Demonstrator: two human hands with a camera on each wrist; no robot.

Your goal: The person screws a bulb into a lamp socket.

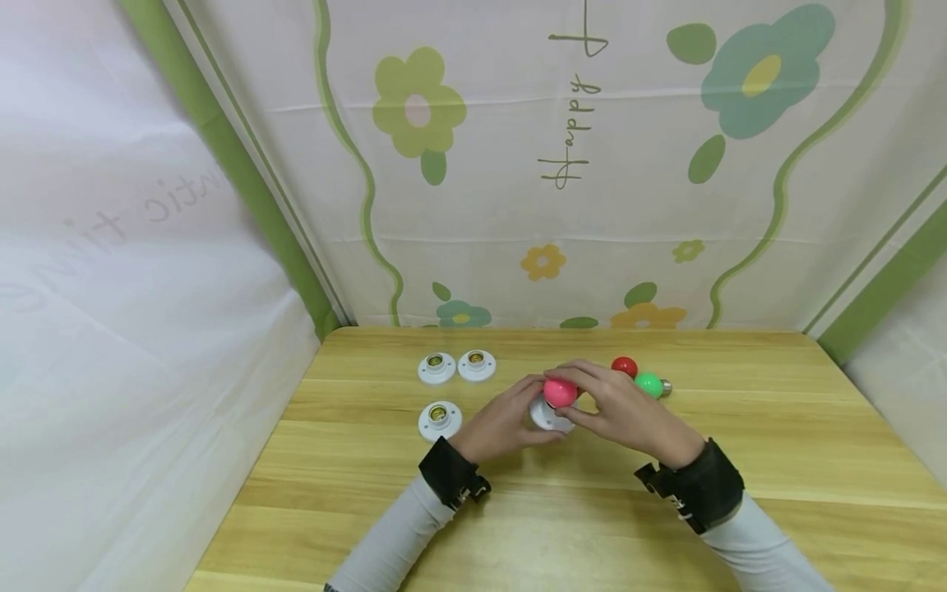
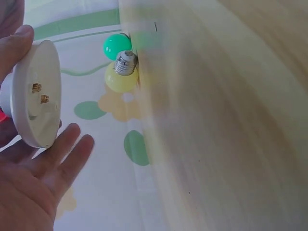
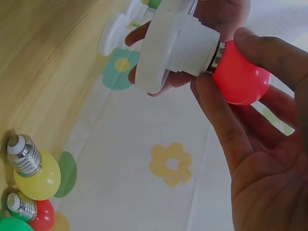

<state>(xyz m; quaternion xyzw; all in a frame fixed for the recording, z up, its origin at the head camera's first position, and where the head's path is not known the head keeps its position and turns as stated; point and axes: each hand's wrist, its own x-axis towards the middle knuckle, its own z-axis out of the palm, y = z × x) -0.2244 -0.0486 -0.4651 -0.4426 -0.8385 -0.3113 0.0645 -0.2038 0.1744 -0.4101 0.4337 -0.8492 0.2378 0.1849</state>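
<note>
My left hand holds a round white lamp socket by its rim, above the wooden table. In the left wrist view the socket's underside faces the camera and shows two brass screws. A pinkish-red light bulb sits with its base in the socket's mouth, a sliver of metal thread showing between them. Thumb and fingers of my right hand grip the bulb's round glass.
Three other white sockets, at the back left, beside it and nearer, stand on the table with open mouths. Right of the hands lie a red bulb, a green bulb and a yellow bulb.
</note>
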